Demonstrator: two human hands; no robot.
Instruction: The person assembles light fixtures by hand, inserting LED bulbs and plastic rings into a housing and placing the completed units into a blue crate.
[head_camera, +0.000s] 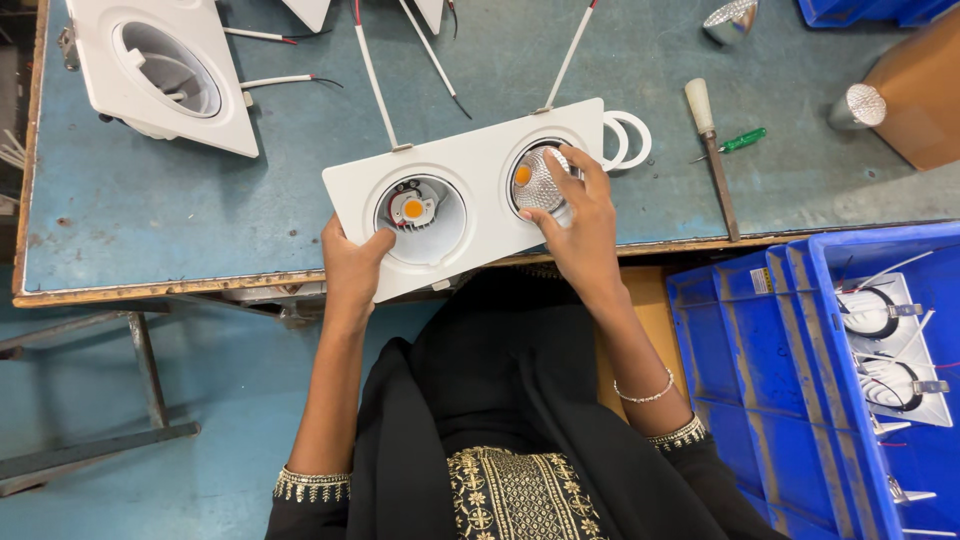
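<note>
Risk assessment, twin-socket white housing (470, 195): it lies at the near edge of the tabletop (150, 200), its lower corner overhanging that edge toward my lap. My left hand (352, 268) pins the housing's near-left corner, thumb on the face, other fingers hidden under it, so I can't tell how tightly they curl. My right hand (580, 220) sits over the housing's right socket, fingers (585, 170) closed narrow around a faceted silver reflector (540, 182) that rests tilted in the opening, not yet flush.

Failure modes, as I judge them:
- Reflector cocked in the socket: pressing down w/o squaring it could jam it or scrape the amber LED chip beneath.
- Overhang: if the left hand slips, the housing may tip off the tabletop edge.
- Left socket (420, 215) is open, its chip exposed; a stray finger could smudge it.
- White leads (375, 80) run from the housing's far side; a tug could drag it.

Surroundings, rel. to the housing: two white rings (630, 140) touch its right end; a wood-handled tool (715, 160) and small green screwdriver (742, 140) lie right of those; single-socket housing (165, 70) far left; spare reflectors (858, 105) far right; blue bin (800, 340) w/ more units near right, below tabletop level. Nothing blocks the right socket except my own hand.
</note>
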